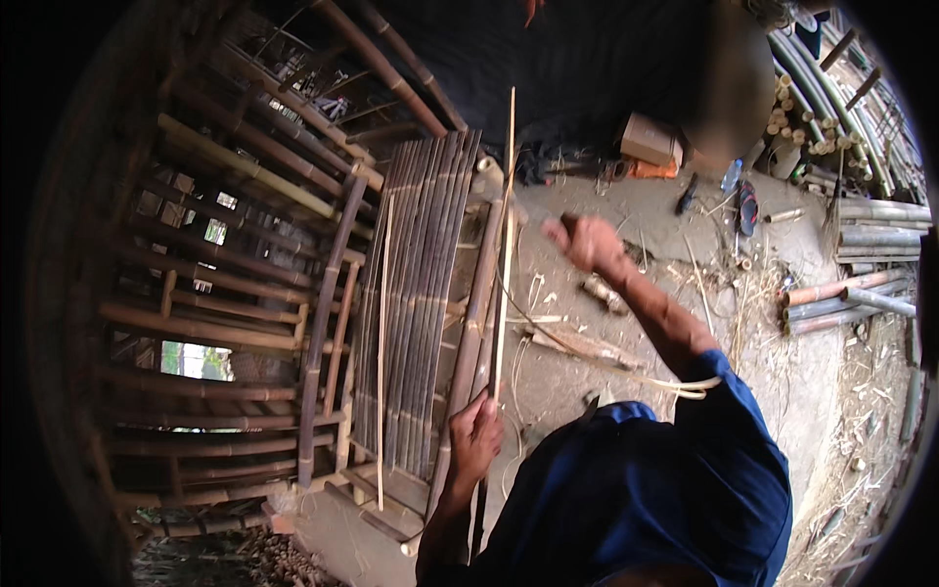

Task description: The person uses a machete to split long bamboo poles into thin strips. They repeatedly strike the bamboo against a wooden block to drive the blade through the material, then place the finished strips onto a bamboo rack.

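Observation:
My left hand point(474, 435) is closed around the lower part of a long, narrow bamboo strip point(506, 264). The strip's pale face shows, and it points away from me, tapering to its far end. A dark length continues below the hand along my forearm. To the right of the strip and apart from it, my right hand point(590, 243) is raised with its fingers curled in. Whatever it holds, if anything, is hidden and slightly blurred. Just left of the held strip stands a bamboo bench point(416, 293) with dark slats, and a thin pale stick point(384, 342) lies lengthwise on it.
Bamboo railings point(225, 323) rise on the left. Thin pale strips point(685, 387) curve by my right sleeve. Shavings litter the floor point(743, 362). Cut bamboo poles point(851, 298) lie at right, near a sandal point(747, 207), a bottle point(731, 176) and a cardboard box point(651, 140).

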`<state>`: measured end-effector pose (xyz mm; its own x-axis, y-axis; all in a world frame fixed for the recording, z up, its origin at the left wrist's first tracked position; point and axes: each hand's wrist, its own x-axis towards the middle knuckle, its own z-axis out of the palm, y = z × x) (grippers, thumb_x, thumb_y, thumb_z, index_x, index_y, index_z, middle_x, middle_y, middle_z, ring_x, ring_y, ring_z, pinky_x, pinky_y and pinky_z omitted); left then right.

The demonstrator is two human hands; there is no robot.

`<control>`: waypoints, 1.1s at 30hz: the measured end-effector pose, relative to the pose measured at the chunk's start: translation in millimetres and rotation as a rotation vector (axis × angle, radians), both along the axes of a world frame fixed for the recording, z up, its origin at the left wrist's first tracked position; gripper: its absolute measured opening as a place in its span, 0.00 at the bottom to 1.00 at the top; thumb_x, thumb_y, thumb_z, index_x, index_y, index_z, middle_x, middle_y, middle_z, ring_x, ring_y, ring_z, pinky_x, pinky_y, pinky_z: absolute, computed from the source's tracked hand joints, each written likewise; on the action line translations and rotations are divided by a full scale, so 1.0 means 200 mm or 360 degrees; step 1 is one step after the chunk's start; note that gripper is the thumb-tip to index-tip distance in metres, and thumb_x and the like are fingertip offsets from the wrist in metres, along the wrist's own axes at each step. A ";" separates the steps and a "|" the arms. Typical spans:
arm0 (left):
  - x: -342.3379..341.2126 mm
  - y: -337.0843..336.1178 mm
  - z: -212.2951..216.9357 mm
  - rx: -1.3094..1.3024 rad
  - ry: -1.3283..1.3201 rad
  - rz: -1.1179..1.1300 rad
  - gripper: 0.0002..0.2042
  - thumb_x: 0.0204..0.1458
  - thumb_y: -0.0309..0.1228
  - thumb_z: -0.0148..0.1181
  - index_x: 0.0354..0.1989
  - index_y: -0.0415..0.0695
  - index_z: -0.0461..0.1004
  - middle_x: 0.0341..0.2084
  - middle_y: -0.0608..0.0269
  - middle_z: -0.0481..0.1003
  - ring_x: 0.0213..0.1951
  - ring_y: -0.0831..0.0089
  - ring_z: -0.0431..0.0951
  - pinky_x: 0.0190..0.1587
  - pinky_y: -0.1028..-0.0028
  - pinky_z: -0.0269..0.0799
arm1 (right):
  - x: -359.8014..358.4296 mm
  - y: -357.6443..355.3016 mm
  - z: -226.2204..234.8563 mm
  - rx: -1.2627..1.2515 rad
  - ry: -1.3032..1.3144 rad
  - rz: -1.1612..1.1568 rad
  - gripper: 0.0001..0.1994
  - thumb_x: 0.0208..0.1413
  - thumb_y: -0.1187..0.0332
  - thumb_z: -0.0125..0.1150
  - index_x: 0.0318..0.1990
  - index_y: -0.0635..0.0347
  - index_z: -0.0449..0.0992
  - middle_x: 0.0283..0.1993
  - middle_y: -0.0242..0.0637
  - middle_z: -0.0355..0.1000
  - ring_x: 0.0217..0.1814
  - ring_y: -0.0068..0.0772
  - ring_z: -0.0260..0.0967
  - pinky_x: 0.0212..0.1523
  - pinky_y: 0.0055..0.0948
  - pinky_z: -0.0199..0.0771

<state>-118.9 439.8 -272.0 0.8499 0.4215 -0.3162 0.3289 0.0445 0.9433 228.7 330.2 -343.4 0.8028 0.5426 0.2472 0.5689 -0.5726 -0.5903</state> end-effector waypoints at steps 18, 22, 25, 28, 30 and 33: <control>-0.28 -0.02 0.14 0.0118 0.0203 -0.0164 0.16 0.65 0.32 0.48 0.56 0.35 0.71 0.15 0.78 0.59 0.18 0.88 0.57 0.20 0.82 0.52 | -0.08 0.00 0.01 -0.0195 0.0237 0.0273 0.37 0.64 0.35 0.36 0.41 0.64 0.77 0.32 0.55 0.77 0.30 0.57 0.76 0.29 0.45 0.76; -0.34 -0.02 0.10 0.0293 0.0177 -0.0190 0.16 0.64 0.34 0.51 0.53 0.36 0.72 0.15 0.78 0.59 0.18 0.89 0.57 0.20 0.82 0.52 | 0.19 -0.01 -0.08 -0.0103 -0.0015 -0.0002 0.37 0.62 0.33 0.40 0.24 0.61 0.75 0.21 0.46 0.73 0.21 0.44 0.74 0.21 0.39 0.72; -0.50 0.01 0.01 0.0338 0.0412 -0.0176 0.17 0.63 0.37 0.54 0.52 0.36 0.73 0.16 0.79 0.59 0.19 0.90 0.57 0.20 0.82 0.51 | 0.34 -0.02 -0.27 0.0021 -0.0259 -0.0229 0.37 0.61 0.32 0.39 0.19 0.58 0.72 0.11 0.39 0.65 0.09 0.36 0.62 0.11 0.38 0.64; -0.64 -0.05 0.09 -0.0652 0.0474 0.0226 0.18 0.64 0.35 0.54 0.58 0.38 0.71 0.17 0.81 0.60 0.20 0.90 0.57 0.21 0.83 0.51 | 0.58 -0.14 -0.24 -0.0001 0.0239 -0.0407 0.46 0.57 0.26 0.33 0.30 0.70 0.75 0.30 0.62 0.75 0.37 0.54 0.76 0.40 0.51 0.76; -0.65 -0.08 0.05 -0.0560 0.0444 0.0216 0.18 0.65 0.35 0.53 0.59 0.38 0.71 0.17 0.81 0.60 0.20 0.90 0.57 0.21 0.83 0.51 | 0.65 -0.20 -0.20 0.0139 0.0409 -0.0544 0.46 0.57 0.28 0.39 0.33 0.73 0.79 0.31 0.68 0.74 0.43 0.66 0.75 0.43 0.53 0.75; -0.65 -0.09 -0.01 -0.0373 0.0407 0.0200 0.18 0.65 0.34 0.52 0.60 0.38 0.70 0.18 0.81 0.60 0.20 0.89 0.57 0.22 0.83 0.52 | 0.71 -0.28 -0.35 0.0397 0.0254 -0.0791 0.44 0.57 0.29 0.43 0.31 0.73 0.79 0.26 0.61 0.75 0.36 0.60 0.78 0.36 0.51 0.76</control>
